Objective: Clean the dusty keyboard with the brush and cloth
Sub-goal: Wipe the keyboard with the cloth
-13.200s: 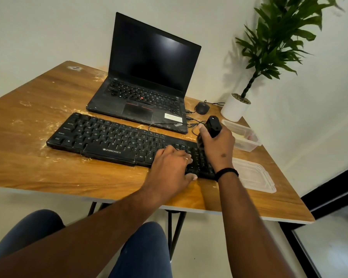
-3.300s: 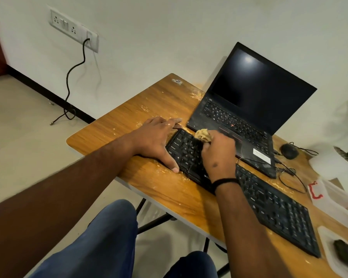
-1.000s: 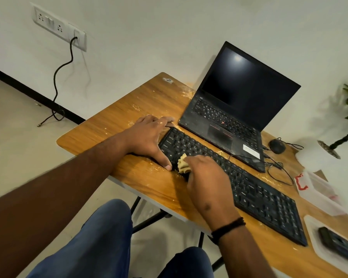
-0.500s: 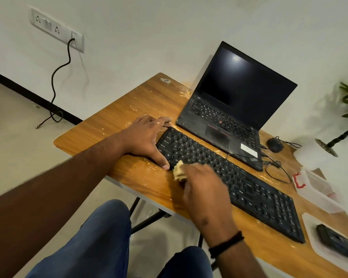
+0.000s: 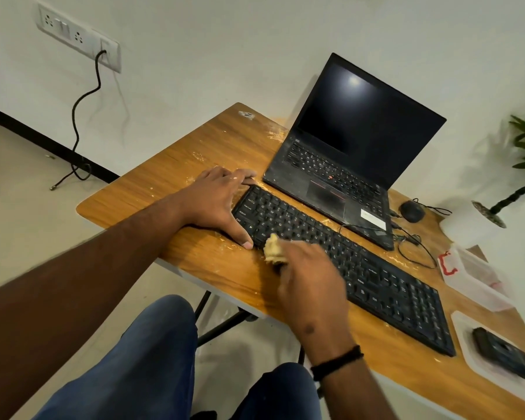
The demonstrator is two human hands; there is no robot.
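- Right hand [image 5: 308, 277] curls tight around the cloth [image 5: 272, 248], a bunched wad poking out past the fingers, at the keyboard's [image 5: 361, 268] near-left front edge.
- Left hand [image 5: 217, 201] lies flat, fingers spread, bracing the keyboard's left end on the table [image 5: 170, 183].
- Brush [image 5: 502, 353] sits in a tray, far right.

The black keyboard [image 5: 343, 268] lies flat, just before the laptop [image 5: 346, 165]. A crumpled beige cloth [image 5: 272, 248] touches its near-left edge. The black brush [image 5: 502, 353] lies right of it.

A dust-streaked wooden tabletop [image 5: 152, 189] carries a black keyboard [image 5: 361, 268] along its near edge, an open laptop [image 5: 346, 165] behind it, and a mouse [image 5: 411, 211], white pot [image 5: 464, 228], clear container [image 5: 476, 277] and lid [image 5: 479, 359] toward its right edge.
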